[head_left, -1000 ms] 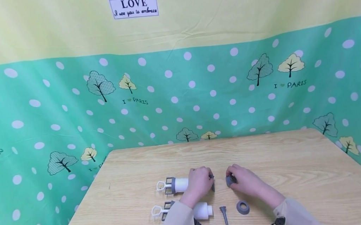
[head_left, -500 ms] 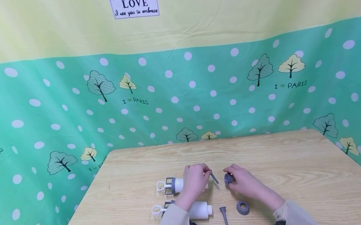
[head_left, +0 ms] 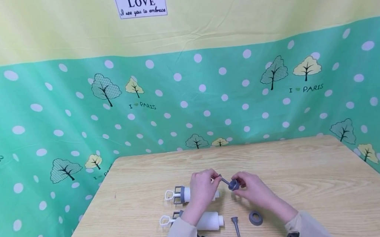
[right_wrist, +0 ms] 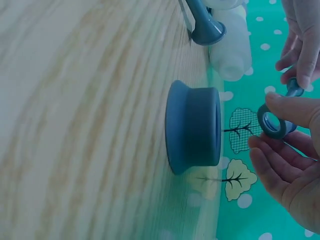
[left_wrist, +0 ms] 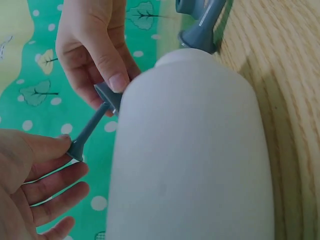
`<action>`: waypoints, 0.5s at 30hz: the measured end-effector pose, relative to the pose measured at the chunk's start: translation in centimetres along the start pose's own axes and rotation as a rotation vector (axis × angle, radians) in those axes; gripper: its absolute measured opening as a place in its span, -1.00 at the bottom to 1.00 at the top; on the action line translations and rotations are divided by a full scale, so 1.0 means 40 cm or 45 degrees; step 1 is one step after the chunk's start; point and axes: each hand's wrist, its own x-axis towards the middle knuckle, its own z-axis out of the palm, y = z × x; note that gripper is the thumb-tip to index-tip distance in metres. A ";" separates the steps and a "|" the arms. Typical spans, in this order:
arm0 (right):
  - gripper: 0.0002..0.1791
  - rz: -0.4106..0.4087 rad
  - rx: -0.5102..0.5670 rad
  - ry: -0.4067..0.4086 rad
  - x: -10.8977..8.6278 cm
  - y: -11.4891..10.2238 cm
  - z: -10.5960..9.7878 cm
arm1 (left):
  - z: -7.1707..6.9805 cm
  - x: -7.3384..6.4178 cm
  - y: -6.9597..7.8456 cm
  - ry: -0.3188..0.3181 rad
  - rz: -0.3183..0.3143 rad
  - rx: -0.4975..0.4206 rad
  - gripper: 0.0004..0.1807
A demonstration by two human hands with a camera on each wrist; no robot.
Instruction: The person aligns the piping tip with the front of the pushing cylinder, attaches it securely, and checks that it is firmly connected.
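Note:
My left hand (head_left: 202,188) pinches a grey tapered nozzle (left_wrist: 90,130) by its wide end. Facing it, my right hand (head_left: 254,191) holds a grey ring-shaped cap (right_wrist: 272,122) between thumb and fingers. In the head view the nozzle's narrow end meets the cap's opening; how deep it reaches is hard to tell. Both parts are off the table. Under the left forearm lie two white cylinders, a far one (head_left: 187,195) and a near one (head_left: 209,221), each with a grey collar and a white loop handle.
A second grey nozzle (head_left: 236,228) and a second grey ring cap (head_left: 255,218) lie on the wooden table (head_left: 315,183), nearer the person. A patterned green and yellow cloth (head_left: 188,96) hangs behind and beside the table.
My left hand has lifted and turned the nozzle toward the right. My right hand has moved left and tilted the cap's opening upward, so the two parts now meet.

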 end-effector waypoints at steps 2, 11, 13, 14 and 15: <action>-0.61 0.008 0.020 0.010 0.000 -0.004 0.001 | -0.003 0.000 0.002 0.006 0.002 -0.001 -0.90; -0.60 -0.005 0.058 0.049 0.005 -0.016 0.004 | -0.011 -0.004 0.023 -0.001 0.041 0.004 -0.90; -0.60 -0.005 0.065 0.053 0.007 -0.017 0.004 | -0.009 -0.005 0.027 -0.008 0.046 0.006 -0.90; -0.60 -0.007 0.062 0.056 0.008 -0.017 0.004 | -0.008 -0.005 0.029 -0.011 0.047 0.007 -0.90; -0.60 -0.011 0.058 0.060 0.009 -0.018 0.004 | -0.007 -0.006 0.030 -0.014 0.049 0.008 -0.90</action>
